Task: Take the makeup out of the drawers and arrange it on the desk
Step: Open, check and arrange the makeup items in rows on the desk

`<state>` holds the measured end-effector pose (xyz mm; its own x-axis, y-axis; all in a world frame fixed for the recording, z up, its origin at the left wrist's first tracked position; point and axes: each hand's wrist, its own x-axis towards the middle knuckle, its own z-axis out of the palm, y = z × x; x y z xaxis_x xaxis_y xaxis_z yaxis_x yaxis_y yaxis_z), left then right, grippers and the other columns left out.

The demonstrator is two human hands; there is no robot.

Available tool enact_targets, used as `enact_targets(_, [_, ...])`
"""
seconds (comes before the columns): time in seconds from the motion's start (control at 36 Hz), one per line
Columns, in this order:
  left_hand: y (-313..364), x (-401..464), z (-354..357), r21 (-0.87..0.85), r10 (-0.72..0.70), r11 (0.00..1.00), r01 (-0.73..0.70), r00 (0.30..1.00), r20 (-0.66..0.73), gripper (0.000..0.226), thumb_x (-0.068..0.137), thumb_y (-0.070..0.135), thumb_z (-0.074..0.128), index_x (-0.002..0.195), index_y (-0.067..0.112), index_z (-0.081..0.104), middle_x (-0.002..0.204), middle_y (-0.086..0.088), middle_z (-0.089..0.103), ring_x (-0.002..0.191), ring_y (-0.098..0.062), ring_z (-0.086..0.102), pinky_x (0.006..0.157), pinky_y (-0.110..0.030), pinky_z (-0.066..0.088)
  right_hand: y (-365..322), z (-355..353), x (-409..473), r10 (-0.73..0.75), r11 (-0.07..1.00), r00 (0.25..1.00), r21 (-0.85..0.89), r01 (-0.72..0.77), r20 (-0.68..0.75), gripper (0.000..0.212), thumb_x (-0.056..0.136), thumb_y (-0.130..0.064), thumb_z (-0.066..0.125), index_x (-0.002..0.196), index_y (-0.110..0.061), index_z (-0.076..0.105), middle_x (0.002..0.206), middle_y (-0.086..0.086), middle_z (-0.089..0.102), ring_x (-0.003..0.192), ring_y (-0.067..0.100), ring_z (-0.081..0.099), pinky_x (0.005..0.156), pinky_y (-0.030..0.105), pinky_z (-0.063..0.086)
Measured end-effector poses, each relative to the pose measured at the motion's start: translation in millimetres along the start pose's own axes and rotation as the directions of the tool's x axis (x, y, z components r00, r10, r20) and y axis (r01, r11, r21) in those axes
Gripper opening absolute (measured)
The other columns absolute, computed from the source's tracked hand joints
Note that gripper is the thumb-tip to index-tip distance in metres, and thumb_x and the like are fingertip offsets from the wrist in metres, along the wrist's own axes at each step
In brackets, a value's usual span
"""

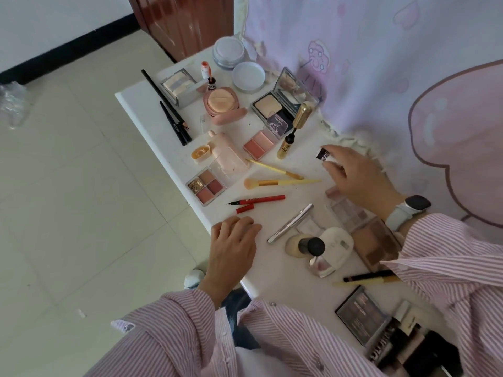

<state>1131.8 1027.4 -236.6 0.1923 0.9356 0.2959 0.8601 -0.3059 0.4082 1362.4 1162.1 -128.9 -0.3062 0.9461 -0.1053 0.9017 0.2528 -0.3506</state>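
A white desk (283, 270) is strewn with makeup. My right hand (353, 175) grips a small black tube (322, 154) above the desk's far side, near the gold mascara (295, 129). My left hand (234, 246) rests on the desk's front edge with fingers curled, holding nothing, just below the red eyeliner pen (258, 200). Between the hands lie two yellow brushes (280, 182), a silver tube (290, 223) and a black-capped bottle (310, 245). An eyeshadow quad (205, 186) and a blush palette (258, 144) lie open farther off.
Round powder jars (236, 63) and open compacts (280, 102) fill the far end. Dark palettes and boxes (381, 325) crowd the near right corner. A pink curtain (381, 63) hangs along the desk's right side. Tiled floor (68, 186) lies to the left.
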Motion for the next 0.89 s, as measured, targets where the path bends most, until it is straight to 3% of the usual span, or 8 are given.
enact_targets(0.08, [1.1,-0.5,-4.7,0.011,-0.011,1.000,0.010,0.998,0.065,0.022,0.083,0.017,0.050,0.105,0.019,0.056,0.106,-0.004,0.063,0.102,-0.024,0.048,0.084,-0.037,0.035,-9.1,-10.7,-7.0,0.052,0.990,0.996,0.135,-0.042,-0.073,0.037,0.094,-0.013,0.048,0.131,-0.007,0.048,0.120,0.019,0.056,0.105,0.033,0.054,0.090,0.032,0.039])
enact_targets(0.14, [1.7,-0.3,-10.4,0.018,-0.007,1.000,0.005,0.993,0.116,0.025,0.081,0.015,0.053,0.106,0.020,0.057,0.108,-0.003,0.063,0.103,-0.024,0.049,0.083,-0.038,0.039,-15.3,-16.3,-14.4,0.114,0.975,0.992,0.199,-0.100,-0.062,0.041,0.094,-0.008,0.045,0.135,-0.007,0.043,0.123,0.017,0.053,0.104,0.031,0.053,0.085,0.023,0.034])
enact_targets(0.25, [7.5,5.7,-29.9,0.000,-0.042,0.999,0.043,0.965,0.260,0.041,0.075,0.008,0.069,0.114,0.017,0.062,0.113,-0.002,0.064,0.106,-0.021,0.053,0.084,-0.038,0.047,-34.7,-37.4,-36.1,0.203,0.910,0.979,0.364,-0.198,0.025,0.044,0.096,-0.012,0.043,0.139,-0.013,0.038,0.125,0.010,0.051,0.103,0.027,0.056,0.084,0.027,0.040])
enact_targets(0.36, [10.8,6.7,-53.9,-0.126,-0.164,0.970,0.210,0.938,0.305,0.048,0.096,0.023,0.044,0.143,0.019,0.032,0.132,0.001,0.049,0.120,-0.017,0.045,0.099,-0.029,0.034,-67.8,-53.1,-65.3,0.193,0.801,0.981,0.575,-0.167,0.015,0.023,0.090,-0.014,0.054,0.108,-0.029,0.052,0.117,0.004,0.060,0.104,0.023,0.061,0.093,0.035,0.046])
enact_targets(0.5, [23.1,16.8,-116.8,-0.478,-0.294,0.807,0.345,0.938,0.182,0.038,0.095,0.026,0.049,0.132,0.020,0.046,0.117,0.001,0.059,0.093,-0.006,0.057,0.083,-0.021,0.046,-123.6,-60.0,-91.6,0.170,0.715,0.984,0.679,-0.166,0.061,0.011,0.086,-0.017,0.059,0.090,-0.023,0.051,0.078,-0.004,0.068,0.060,0.005,0.053,0.065,0.027,0.046])
enact_targets(0.64, [40.9,-1.6,-193.8,-0.695,-0.188,0.692,0.196,0.978,0.088,0.038,0.087,0.054,0.046,0.120,0.038,0.045,0.093,0.017,0.059,0.077,-0.007,0.060,0.069,-0.017,0.048,-193.7,-56.8,-120.9,0.067,0.626,0.997,0.776,-0.076,0.043,0.021,0.093,-0.014,0.050,0.080,0.002,0.050,0.053,-0.002,0.050,0.044,0.004,0.039,0.047,0.013,0.034])
enact_targets(0.75, [49.9,-40.1,-227.5,-0.469,-0.125,0.880,0.072,0.989,-0.083,0.036,0.085,0.063,0.032,0.086,0.029,0.047,0.061,0.009,0.048,0.059,-0.014,0.047,0.052,-0.023,0.038,-249.8,-41.4,-152.4,0.093,0.522,0.996,0.852,-0.051,0.003,0.028,0.097,-0.014,0.042,0.070,-0.006,0.046,0.039,-0.011,0.038,0.037,0.003,0.035,0.044,0.011,0.027])
enact_targets(0.89, [49.8,-74.2,-247.3,-0.215,-0.151,0.972,0.098,0.957,-0.249,0.035,0.095,0.035,0.027,0.063,0.022,0.028,0.045,0.007,0.029,0.036,-0.019,0.031,0.038,-0.021,0.022,-294.9,-21.3,-188.4,0.200,0.486,0.977,0.874,-0.033,-0.075,0.027,0.096,-0.011,0.041,0.072,-0.017,0.053,0.051,-0.014,0.053,0.049,-0.003,0.049,0.052,0.013,0.034])
